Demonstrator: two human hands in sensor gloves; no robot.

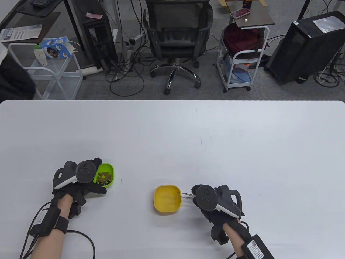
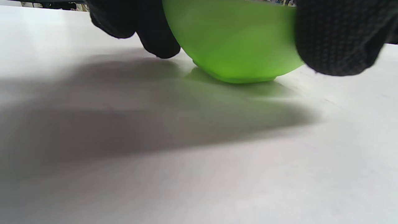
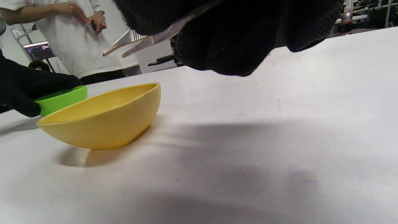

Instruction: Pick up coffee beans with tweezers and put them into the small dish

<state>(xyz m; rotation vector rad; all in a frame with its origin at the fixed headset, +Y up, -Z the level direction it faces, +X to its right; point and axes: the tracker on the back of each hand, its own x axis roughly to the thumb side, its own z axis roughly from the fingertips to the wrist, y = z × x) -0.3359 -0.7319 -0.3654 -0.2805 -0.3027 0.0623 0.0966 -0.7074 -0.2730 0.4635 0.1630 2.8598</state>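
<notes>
The white table (image 1: 172, 129) carries 2 small dishes near its front edge. Behind it stand an office chair (image 1: 176, 35) and a white cart (image 1: 241, 54) on the grey floor.

The left hand (image 1: 78, 183) grips the green dish (image 1: 106, 175) from its left side, gloved fingers (image 2: 339, 40) pressed against the outer wall on both sides; in the left wrist view the dish looks tipped, resting on the table on the edge of its base. The right hand (image 1: 213, 202) sits just right of the yellow dish (image 1: 167, 199), fingers closed around the tweezers (image 1: 184, 194). The tweezers reach left over the yellow dish's rim, above its bare inside.

The coffee beans (image 1: 104, 176) lie in a dark heap inside the green dish. In the right wrist view the 2 tweezer tips (image 3: 124, 45) stand slightly apart, and nothing shows between them.
</notes>
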